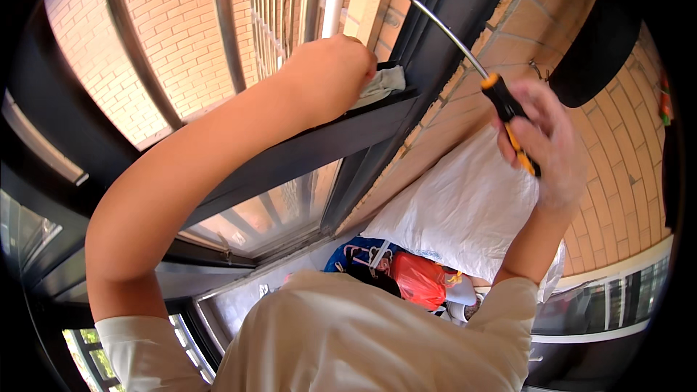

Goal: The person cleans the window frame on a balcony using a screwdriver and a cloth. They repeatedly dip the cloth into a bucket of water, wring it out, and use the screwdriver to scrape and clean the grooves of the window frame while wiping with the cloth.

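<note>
My left hand (330,72) is closed on a greyish cloth (385,84), pressed to the dark window frame (356,131) near its corner. Part of the cloth is hidden under the fingers. Raised to the right of the frame, my right hand (549,134) grips a screwdriver (501,99) with a black and yellow handle. Its metal shaft points up and to the left, the tip in front of the upright part of the frame. The fingers of that hand are slightly blurred.
Metal bars (226,25) stand outside the window before a brick wall (174,7). A large white sack (450,207) leans against the tiled wall at the right. Below it lie a red plastic bag (417,279) and other items. A dark object (599,43) hangs at upper right.
</note>
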